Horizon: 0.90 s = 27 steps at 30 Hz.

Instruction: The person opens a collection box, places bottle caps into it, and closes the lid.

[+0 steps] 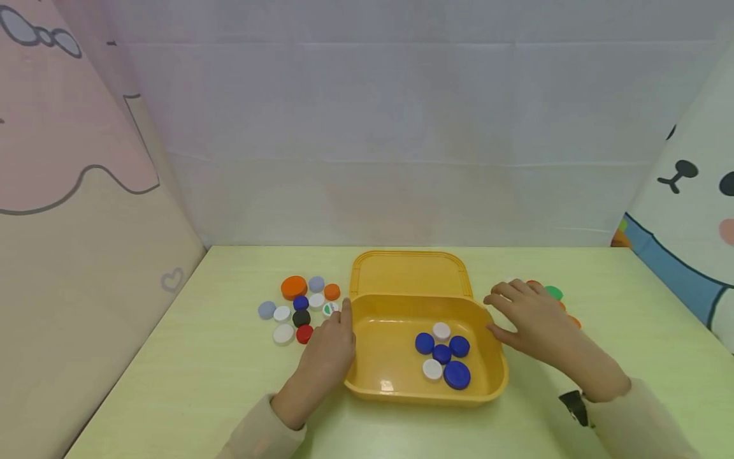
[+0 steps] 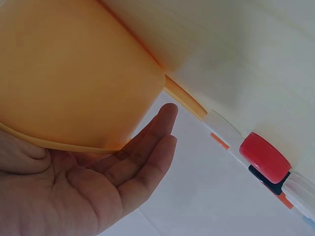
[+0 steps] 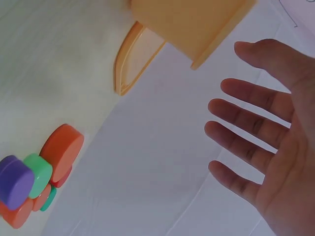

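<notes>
A yellow plastic box (image 1: pixel 383 357) stands on the table, holding several blue bottle caps (image 1: pixel 457 375) and white bottle caps (image 1: pixel 432 370). Its left rim has my left hand (image 1: pixel 329 350) resting on it, fingers fairly straight and pointing away from me. In the left wrist view, the outer wall of the box (image 2: pixel 78 73) lies beside those fingers. Just off the right rim hovers my right hand (image 1: pixel 533 319), fingers spread and holding nothing. The right wrist view shows a gap between its fingertips and the box (image 3: pixel 187 24).
Left of the box lie mixed loose caps, among them an orange cap (image 1: pixel 294 287) and a red cap (image 1: pixel 304 334). A yellow lid (image 1: pixel 410 273) lies behind the box. More caps, including a purple cap (image 3: pixel 16 182), sit at the right, partly behind my right hand.
</notes>
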Motion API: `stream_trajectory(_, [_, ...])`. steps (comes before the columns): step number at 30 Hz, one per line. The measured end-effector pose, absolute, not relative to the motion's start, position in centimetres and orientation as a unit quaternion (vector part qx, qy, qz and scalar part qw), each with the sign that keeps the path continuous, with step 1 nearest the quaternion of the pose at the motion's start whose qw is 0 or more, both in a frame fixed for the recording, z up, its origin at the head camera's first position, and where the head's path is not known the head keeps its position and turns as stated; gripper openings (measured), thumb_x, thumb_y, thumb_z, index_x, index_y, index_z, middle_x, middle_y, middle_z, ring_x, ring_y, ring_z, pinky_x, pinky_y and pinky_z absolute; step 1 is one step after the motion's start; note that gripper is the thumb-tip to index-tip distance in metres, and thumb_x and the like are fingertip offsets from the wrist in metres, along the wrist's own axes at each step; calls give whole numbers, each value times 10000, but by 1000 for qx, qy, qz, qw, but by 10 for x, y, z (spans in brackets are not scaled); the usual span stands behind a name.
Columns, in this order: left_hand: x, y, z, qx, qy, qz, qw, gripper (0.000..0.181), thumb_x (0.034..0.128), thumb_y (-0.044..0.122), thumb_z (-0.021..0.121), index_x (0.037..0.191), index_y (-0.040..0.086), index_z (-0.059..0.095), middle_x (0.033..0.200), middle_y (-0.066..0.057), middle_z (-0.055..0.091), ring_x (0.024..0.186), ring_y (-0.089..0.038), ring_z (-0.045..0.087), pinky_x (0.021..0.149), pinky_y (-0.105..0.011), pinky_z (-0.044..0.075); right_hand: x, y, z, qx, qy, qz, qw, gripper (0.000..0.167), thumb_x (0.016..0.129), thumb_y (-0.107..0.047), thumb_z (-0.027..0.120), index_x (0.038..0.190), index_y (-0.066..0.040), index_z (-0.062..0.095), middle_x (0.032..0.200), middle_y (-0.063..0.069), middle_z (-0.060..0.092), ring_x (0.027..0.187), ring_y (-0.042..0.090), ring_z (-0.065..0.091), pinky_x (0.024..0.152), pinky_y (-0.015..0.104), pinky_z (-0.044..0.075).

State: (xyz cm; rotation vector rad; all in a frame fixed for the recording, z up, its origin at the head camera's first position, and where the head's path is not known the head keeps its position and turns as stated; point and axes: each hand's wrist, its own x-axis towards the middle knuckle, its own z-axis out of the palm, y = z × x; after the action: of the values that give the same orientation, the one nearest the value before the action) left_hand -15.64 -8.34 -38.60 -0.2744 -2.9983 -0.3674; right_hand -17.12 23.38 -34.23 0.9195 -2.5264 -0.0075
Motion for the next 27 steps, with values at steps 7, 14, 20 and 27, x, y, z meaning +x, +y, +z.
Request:
stream_trajectory(7, [-156, -83, -386, -90, -987, -123, 52, 487, 910, 124, 462, 1357, -29, 345, 1031, -175, 576, 688, -249, 536, 667, -351, 502, -172, 259, -347, 309, -922, 9, 233, 349, 633, -235, 782, 924, -107, 639, 946, 63, 615, 841, 254, 546, 706, 464, 440])
stream_trajectory(14, [-156, -84, -386, -88, -987, -127, 45, 494, 916, 132, 464, 1367, -23, 334, 1049, -173, 574, 701, -252, 545, 682, -356, 510, -173, 285, -358, 270, -940, 7, 210, 378, 626, -219, 794, 952, -109, 639, 906, 40, 606, 769, 222, 513, 648, 435, 432])
stream_trajectory(20, [-155, -84, -385, -90, -987, -127, 48, 493, 912, 127, 470, 1361, -29, 340, 1038, -173, 577, 693, -251, 543, 672, -354, 508, -175, 305, -363, 236, -958, -1, 162, 370, 657, -239, 779, 968, -84, 654, 928, 90, 615, 778, 263, 528, 626, 447, 436])
stream_trajectory(27, [-155, -84, -385, -96, -986, -120, 61, 483, 905, 124, 480, 1345, -36, 358, 1004, -172, 579, 661, -241, 525, 651, -344, 498, -174, 321, -366, 175, -982, -8, 75, 423, 708, -358, 736, 1001, -64, 655, 924, 100, 614, 832, 308, 541, 656, 476, 434])
